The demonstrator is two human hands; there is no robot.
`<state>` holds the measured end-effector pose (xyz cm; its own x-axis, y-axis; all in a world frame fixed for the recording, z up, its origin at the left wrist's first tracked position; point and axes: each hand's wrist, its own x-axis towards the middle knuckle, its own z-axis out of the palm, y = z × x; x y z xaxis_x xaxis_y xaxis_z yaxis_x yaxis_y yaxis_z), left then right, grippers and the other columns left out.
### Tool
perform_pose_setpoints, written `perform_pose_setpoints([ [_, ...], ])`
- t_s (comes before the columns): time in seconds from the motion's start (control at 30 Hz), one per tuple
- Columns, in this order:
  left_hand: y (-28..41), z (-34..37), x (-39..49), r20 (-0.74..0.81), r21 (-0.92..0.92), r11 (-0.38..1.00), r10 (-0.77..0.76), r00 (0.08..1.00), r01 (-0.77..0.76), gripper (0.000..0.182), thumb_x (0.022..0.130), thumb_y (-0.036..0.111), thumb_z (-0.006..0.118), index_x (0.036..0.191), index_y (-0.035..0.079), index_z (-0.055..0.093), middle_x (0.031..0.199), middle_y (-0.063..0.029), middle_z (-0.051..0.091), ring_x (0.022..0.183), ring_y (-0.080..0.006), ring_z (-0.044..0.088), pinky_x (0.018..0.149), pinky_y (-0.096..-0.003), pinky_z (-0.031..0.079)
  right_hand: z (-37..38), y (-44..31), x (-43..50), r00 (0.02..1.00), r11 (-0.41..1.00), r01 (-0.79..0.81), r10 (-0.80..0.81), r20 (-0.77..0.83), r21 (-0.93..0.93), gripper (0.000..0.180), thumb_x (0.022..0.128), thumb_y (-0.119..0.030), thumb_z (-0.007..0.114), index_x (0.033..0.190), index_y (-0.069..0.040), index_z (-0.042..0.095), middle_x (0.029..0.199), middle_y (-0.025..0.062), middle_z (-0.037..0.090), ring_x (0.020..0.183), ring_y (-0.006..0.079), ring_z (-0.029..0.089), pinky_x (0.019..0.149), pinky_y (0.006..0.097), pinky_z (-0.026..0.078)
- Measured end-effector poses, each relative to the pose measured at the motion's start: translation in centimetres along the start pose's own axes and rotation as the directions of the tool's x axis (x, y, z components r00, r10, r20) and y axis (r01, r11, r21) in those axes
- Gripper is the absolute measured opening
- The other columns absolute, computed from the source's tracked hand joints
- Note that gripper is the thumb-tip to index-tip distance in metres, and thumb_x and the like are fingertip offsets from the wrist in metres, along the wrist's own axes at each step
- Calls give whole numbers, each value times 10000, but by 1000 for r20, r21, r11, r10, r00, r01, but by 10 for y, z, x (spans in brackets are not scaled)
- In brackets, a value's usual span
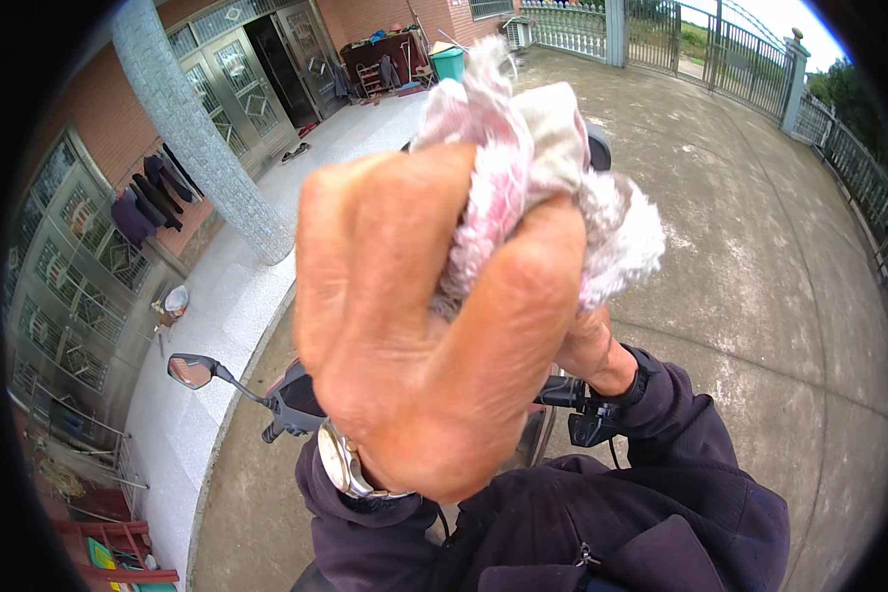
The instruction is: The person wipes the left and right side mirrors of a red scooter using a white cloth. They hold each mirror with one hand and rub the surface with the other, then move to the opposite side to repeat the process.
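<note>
My left hand (414, 318), with a metal-banded wristwatch (344, 462) at the wrist, is raised close to the camera. Pinched between its fingers is a crumpled pink-and-white fluffy cloth (499, 185). Behind it, my right hand (596, 351) is partly covered by the left hand and the cloth; its fingers are hidden, so I cannot tell whether it grips anything. Just below the right wrist runs a black handlebar (562, 392) of a motorbike or scooter. The vehicle's left mirror (191, 371) sticks out on the left, while most of its body is hidden.
A blue-grey tiled pillar (200, 126) stands on a pale raised porch (192, 414) at left. Clothes (152, 196) hang by metal doors. At the back are a green bin (448, 65) and a covered table (385, 63). Concrete yard (740, 296) reaches a metal gate (710, 48).
</note>
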<state>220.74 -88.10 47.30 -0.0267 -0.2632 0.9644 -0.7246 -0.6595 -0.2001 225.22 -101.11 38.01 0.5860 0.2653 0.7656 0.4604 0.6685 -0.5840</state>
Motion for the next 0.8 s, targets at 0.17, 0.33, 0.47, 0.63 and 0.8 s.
perform_pose_setpoints([
  [0.17, 5, -12, -11, 111, 15, 1000, -20, 994, 18, 401, 531, 15, 815, 928, 21, 756, 951, -169, 674, 840, -298, 631, 720, -354, 503, 0, 0, -1, 1000, 1000, 3, -3, 11, -16, 1027, 915, -548, 671, 1545, 68, 143, 1533, 204, 343, 1422, 275, 366, 1167, 425, 314],
  [0.33, -8, 1, -4, -39, -1, 1000, 8, 999, -8, 363, 590, -81, 828, 935, 4, 755, 931, -176, 693, 799, -260, 691, 705, -307, 536, 2, 4, 4, 1000, 1000, 12, -12, -15, -24, 1019, 918, -556, 661, 1540, 74, 156, 1528, 206, 349, 1415, 276, 376, 1163, 424, 324],
  [0.47, -18, 5, -6, -143, -4, 994, -107, 984, 108, 244, 702, -91, 810, 919, -16, 728, 869, -90, 660, 744, -160, 640, 660, -270, 502, 2, 7, 9, 997, 999, 15, -18, -73, -46, 1014, 920, -563, 653, 1536, 79, 167, 1524, 209, 354, 1409, 277, 384, 1160, 424, 332],
  [0.63, -36, -4, -39, -202, -39, 933, -358, 912, 357, 241, 706, -58, 824, 902, 25, 711, 845, -82, 635, 764, -185, 647, 680, -277, 483, -1, 9, 7, 997, 995, 19, -26, -78, -93, 1026, 903, -601, 654, 1523, 82, 203, 1489, 192, 390, 1376, 253, 416, 1137, 404, 354],
  [0.8, -31, -13, -89, -129, -72, 847, -531, 837, 526, 259, 720, -57, 824, 934, 34, 709, 892, -93, 626, 797, -205, 635, 704, -301, 484, -7, 20, 1, 992, 990, 98, -106, -73, -102, 665, 974, -532, 577, 1420, -61, 436, 1404, 102, 516, 1313, 277, 490, 1117, 491, 359],
])
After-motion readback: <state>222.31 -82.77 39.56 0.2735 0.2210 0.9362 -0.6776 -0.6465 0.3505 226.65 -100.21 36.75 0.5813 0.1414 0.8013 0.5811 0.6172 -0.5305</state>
